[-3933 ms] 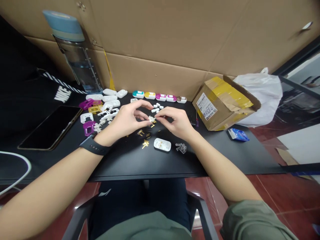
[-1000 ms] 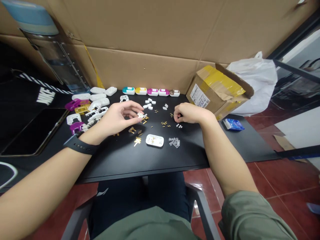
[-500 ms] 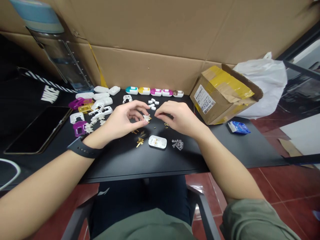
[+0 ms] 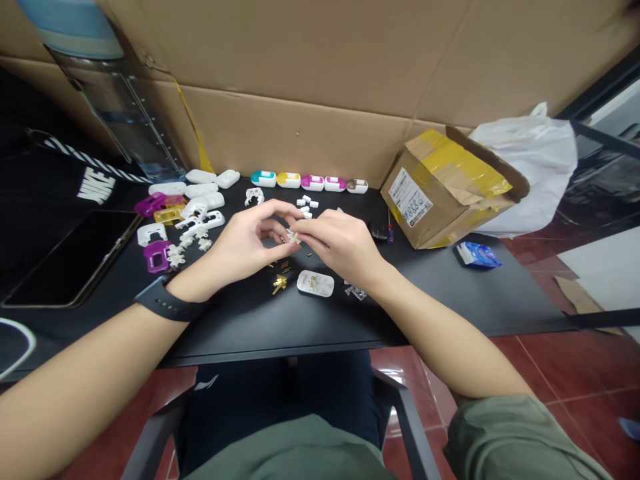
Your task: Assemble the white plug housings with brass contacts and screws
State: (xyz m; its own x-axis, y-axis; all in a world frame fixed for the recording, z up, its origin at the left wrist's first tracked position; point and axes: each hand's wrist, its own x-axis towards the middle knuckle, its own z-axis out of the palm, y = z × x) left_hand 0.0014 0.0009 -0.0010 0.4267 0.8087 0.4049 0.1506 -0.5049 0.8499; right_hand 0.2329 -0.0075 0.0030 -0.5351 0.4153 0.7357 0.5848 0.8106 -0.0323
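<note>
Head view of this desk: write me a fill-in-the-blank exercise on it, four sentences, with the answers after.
The black watch is on the ____ wrist.
The left hand and the right hand pinch a small ____ plastic piece between their fingertips.
The cardboard box right of the hands is sealed with ____ tape.
The row of cases along the back of the desk has ____ cases in it.

The missing words, in order: left, white, yellow, five.
</note>
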